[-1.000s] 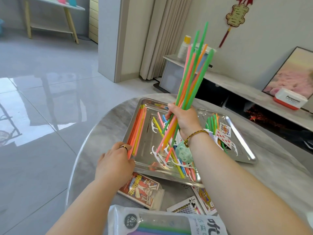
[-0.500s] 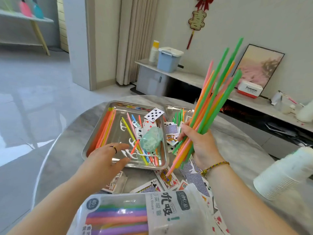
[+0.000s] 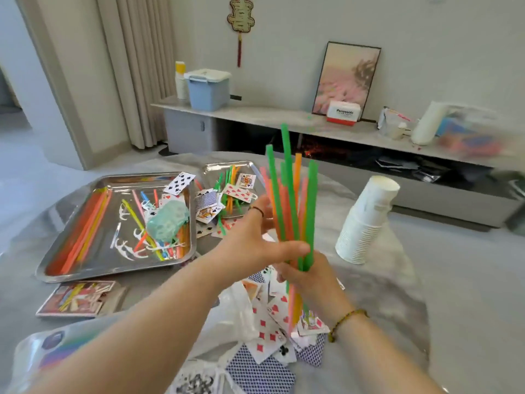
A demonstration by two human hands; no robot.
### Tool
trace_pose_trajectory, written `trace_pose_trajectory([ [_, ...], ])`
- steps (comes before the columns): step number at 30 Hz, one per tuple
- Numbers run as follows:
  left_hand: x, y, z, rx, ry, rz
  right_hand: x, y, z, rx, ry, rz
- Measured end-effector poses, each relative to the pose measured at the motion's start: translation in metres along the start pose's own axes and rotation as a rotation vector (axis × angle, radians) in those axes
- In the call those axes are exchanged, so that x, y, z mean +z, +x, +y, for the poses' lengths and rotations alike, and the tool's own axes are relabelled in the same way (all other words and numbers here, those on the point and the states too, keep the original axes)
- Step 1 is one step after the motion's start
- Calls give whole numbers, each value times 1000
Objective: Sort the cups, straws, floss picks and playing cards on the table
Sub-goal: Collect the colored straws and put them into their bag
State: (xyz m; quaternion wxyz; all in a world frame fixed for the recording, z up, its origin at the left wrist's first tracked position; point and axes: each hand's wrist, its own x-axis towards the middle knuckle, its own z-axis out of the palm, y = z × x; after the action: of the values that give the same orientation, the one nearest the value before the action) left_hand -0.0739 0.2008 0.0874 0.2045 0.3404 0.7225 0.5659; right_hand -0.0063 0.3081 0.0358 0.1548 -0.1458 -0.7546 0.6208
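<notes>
My right hand (image 3: 309, 280) grips a bundle of green, orange and pink straws (image 3: 289, 194), held upright over scattered playing cards (image 3: 270, 322) on the table. My left hand (image 3: 250, 240) reaches across to the bundle, fingers spread behind it and thumb laid against its front. A large steel tray (image 3: 113, 270) at the left holds orange and yellow straws (image 3: 85, 228), white floss picks (image 3: 127, 248), cards and a teal mesh lump (image 3: 167, 220). A smaller tray (image 3: 210, 169) behind holds green straws and cards. A stack of white paper cups (image 3: 366, 223) leans at the right.
A playing-card box (image 3: 76, 298) lies in front of the large tray. A straw packet (image 3: 56, 345) and a clear plastic bag (image 3: 230, 317) sit under my left forearm. Behind the round table runs a low shelf with a blue bin (image 3: 208, 89).
My right hand has carried the straw bundle from over the trays to the right, above the loose cards. My left hand has left the large tray and moved up to the bundle.
</notes>
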Motion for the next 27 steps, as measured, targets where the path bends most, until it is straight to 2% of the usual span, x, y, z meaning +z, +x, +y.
trace_pose_trajectory([
  [2, 25, 17, 10, -53, -10, 37, -1, 3, 4, -14, -24, 8],
  [6, 47, 31, 13, 10, -133, 153, -6, 6, 7, -30, -28, 60],
  [10, 50, 29, 5, 42, -168, 187, -3, 9, 13, -25, -8, 40],
  [14, 52, 26, -4, 42, -173, 161, -5, 9, 12, -20, -56, -37],
  [20, 50, 26, -15, -55, -185, 156, -3, 9, 18, 61, -104, -24],
  [27, 44, 24, -14, -67, -164, 71, 1, 9, 16, 77, -43, -32],
])
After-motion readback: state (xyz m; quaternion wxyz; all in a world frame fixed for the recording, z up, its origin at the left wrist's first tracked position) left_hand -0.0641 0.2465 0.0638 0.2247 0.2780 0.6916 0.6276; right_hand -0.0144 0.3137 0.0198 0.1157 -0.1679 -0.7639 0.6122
